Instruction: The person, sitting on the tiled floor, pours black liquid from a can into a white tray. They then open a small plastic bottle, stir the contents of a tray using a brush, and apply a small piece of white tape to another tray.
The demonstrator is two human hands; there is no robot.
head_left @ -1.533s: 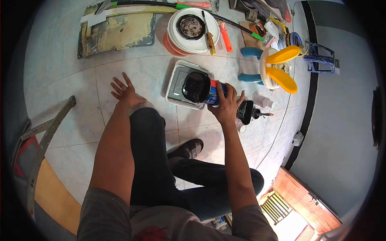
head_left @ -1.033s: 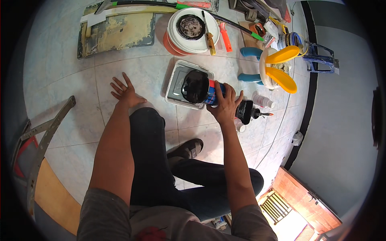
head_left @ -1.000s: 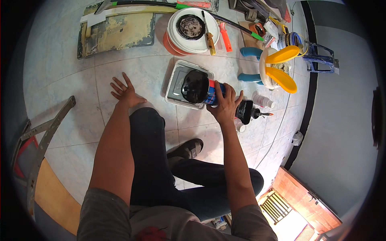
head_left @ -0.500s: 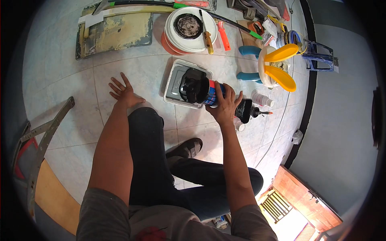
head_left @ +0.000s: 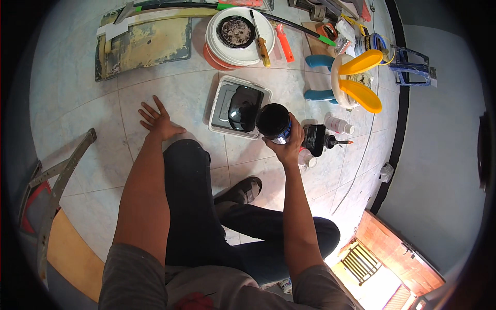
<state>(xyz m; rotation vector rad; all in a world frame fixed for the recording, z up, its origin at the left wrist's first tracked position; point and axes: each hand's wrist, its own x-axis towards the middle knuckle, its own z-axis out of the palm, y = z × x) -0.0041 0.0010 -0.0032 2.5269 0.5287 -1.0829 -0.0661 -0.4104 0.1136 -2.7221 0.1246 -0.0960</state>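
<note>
The person's bent knee [head_left: 188, 170] and shoe [head_left: 242, 190] lie nearest. The left hand [head_left: 157, 119] presses flat on the floor tile [head_left: 77, 93], fingers spread. The right hand [head_left: 285, 143] grips a dark open can [head_left: 274, 121], fingers wrapped round it, just beside a white tray [head_left: 219, 106] of black liquid. Small bottles [head_left: 338, 125] crowd the right; bare tiles lie left.

The right hand [head_left: 285, 146] tipped the dark can [head_left: 273, 122] back up from its tilt over the white tray [head_left: 219, 109], so its open mouth faced upward beside the tray's corner. The black pool in the tray lay exposed, no longer covered by the can.
</note>
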